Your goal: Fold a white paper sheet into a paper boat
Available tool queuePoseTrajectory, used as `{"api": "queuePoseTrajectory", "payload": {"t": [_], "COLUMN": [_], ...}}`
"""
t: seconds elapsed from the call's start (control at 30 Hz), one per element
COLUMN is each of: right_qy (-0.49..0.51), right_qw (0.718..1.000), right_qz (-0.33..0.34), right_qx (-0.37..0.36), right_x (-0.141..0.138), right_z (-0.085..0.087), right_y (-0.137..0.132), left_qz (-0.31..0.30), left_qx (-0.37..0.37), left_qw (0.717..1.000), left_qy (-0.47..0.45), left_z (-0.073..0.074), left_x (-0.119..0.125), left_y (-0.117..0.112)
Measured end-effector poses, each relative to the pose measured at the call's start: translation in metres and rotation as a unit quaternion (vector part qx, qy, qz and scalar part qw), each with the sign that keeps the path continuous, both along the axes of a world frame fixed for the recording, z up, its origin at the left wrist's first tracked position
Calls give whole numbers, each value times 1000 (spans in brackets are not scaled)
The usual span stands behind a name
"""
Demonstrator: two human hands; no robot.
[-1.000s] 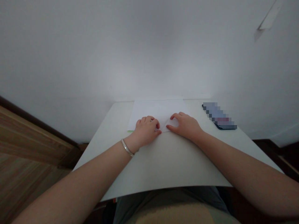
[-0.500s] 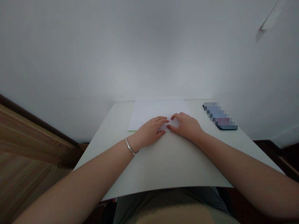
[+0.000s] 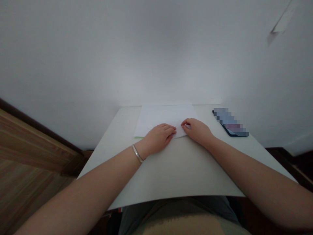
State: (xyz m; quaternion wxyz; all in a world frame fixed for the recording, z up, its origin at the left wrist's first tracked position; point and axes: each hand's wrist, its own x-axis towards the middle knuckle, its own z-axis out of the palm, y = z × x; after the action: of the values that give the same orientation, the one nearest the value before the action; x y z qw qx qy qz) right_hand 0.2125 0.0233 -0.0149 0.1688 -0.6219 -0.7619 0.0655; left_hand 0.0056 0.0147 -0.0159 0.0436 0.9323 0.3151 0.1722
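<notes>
Between my hands lies a white sheet of paper, its near edge slanting over the table. Beneath it is a larger white stack or pad of paper with a thin green strip at its front left corner. My left hand, a silver bangle at its wrist, is closed on the left part of the sheet, fingertips together and thumb near its front edge. On the right side of the sheet, my right hand pinches with thumb and forefinger. The paper under both palms is hidden.
A phone with a blurred screen rests on the right of the white table. The wall stands right behind the table. Wooden furniture is at the left, and my lap is below the front edge.
The fingers of my left hand have drawn together on the paper. My right thumb and forefinger have closed into a pinch and shifted slightly right, widening the gap between the hands.
</notes>
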Motion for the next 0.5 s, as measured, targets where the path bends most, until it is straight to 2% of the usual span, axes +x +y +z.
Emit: {"api": "queuePoseTrajectory", "payload": {"t": [0.37,0.5], "right_qy": [-13,-19], "right_qw": [1000,999], "right_qz": [11,11], "right_qx": [16,42], "right_x": [-3,-3], "right_z": [-2,-1], "right_y": [-2,-4], "left_qz": [12,25], "left_qx": [38,25], "left_qw": [998,997], "left_qy": [39,72], "left_z": [-7,-10], "left_x": [0,-1], "left_y": [5,5]}}
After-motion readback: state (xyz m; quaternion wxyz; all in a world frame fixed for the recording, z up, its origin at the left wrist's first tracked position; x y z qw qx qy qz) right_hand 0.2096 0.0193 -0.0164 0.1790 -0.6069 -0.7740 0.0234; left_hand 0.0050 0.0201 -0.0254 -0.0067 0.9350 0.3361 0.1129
